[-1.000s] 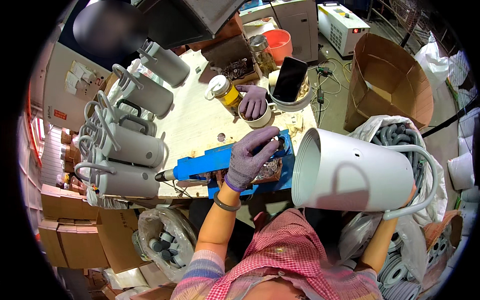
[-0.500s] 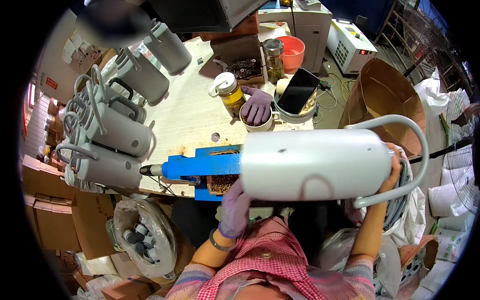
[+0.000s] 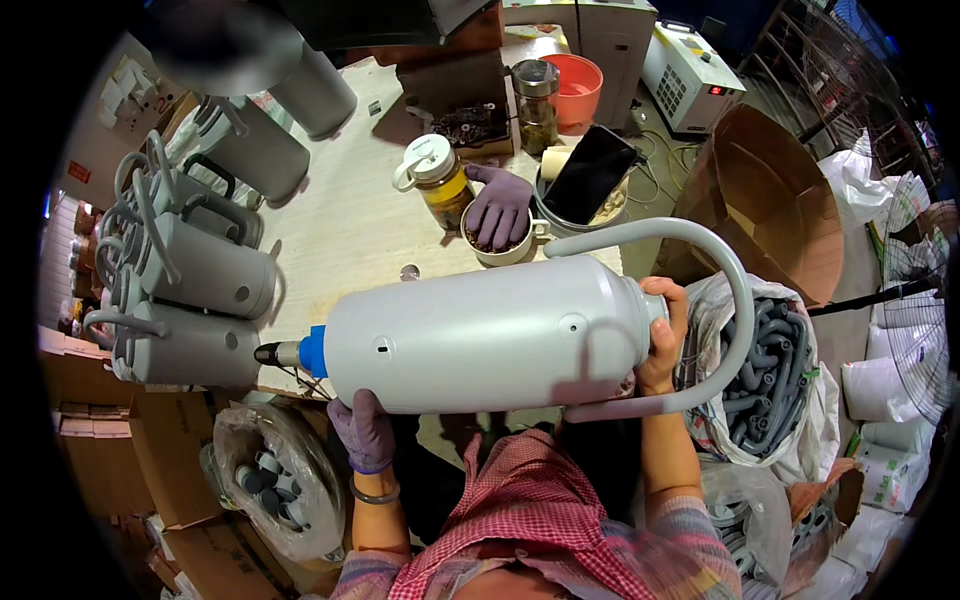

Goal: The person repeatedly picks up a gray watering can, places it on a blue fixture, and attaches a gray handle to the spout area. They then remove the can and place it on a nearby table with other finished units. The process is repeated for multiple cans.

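A large grey vacuum jug body (image 3: 470, 340) lies sideways over the table's near edge, covering most of a blue metal fixture (image 3: 314, 352). The fixture's end pokes out at the jug's left, beside a black-tipped tool (image 3: 277, 353). A grey curved handle (image 3: 742, 300) loops past the jug's right end. In a purple glove, my left hand (image 3: 364, 430) grips the lower left rim, its fingertips partly hidden. My bare right hand (image 3: 663, 335) is closed around the narrow neck at the right. Two small holes show on the jug's upward side.
Several grey jugs (image 3: 205, 270) line the table's left. Behind lie a purple glove on a white cup (image 3: 500, 245), a yellow-banded jar (image 3: 437, 185), a phone (image 3: 592, 172) and a red-orange bucket (image 3: 573, 88). A sack of grey handles (image 3: 765, 375) and a carton (image 3: 765, 200) stand right.
Both hands have moved left with the jug, which now covers most of the blue fixture and its tray of small brass-coloured parts. The jug has turned so that two holes show.
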The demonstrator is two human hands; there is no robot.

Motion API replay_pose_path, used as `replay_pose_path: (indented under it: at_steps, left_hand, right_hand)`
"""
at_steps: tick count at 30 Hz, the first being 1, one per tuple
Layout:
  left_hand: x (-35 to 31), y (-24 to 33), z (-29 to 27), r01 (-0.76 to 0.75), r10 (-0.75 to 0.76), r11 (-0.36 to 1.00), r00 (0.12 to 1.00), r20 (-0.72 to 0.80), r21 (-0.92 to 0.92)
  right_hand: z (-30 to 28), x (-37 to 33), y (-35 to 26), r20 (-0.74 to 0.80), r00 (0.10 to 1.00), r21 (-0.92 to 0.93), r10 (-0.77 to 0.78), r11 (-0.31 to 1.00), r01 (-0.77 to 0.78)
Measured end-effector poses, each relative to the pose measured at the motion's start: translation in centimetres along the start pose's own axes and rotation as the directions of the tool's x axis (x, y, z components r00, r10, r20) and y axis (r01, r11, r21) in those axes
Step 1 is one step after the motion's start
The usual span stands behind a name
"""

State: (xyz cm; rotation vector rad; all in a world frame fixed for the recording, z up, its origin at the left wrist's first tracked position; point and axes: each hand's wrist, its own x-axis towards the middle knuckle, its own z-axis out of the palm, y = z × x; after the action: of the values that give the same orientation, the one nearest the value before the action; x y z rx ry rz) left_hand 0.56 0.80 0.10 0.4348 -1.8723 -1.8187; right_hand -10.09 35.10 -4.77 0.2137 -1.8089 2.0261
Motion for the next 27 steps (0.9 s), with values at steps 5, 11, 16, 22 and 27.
replay_pose_path:
  at_steps: [5,11,16,22,27]
  left_hand:
    - [0.2,0.2,0.3,-0.022,0.022,1.000,1.000,-0.012,0.004]
    - [0.0,0.0,0.2,-0.043,0.043,0.999,0.999,-0.018,0.009]
    - [0.0,-1.0,-1.1,-0.064,0.067,0.994,0.997,-0.035,0.089]
    - [-0.2,-0.9,-2.3,0.031,-0.018,0.854,0.999,-0.030,0.519]
    - [0.2,-1.1,-1.8,-0.004,0.021,0.947,0.999,-0.049,0.321]
  right_hand:
    - [0.0,0.1,0.2,-0.001,1.000,-0.009,-0.022,1.000,0.022]
    - [-0.1,0.2,0.3,-0.016,0.999,0.031,-0.045,0.998,0.046]
    - [-0.3,-0.1,0.6,-0.001,0.998,0.000,-0.064,0.998,0.064]
    - [-0.2,0.1,0.0,0.012,0.997,-0.049,-0.081,0.996,0.081]
    - [0.1,0.1,-0.3,0.026,0.996,-0.072,-0.080,0.994,0.082]
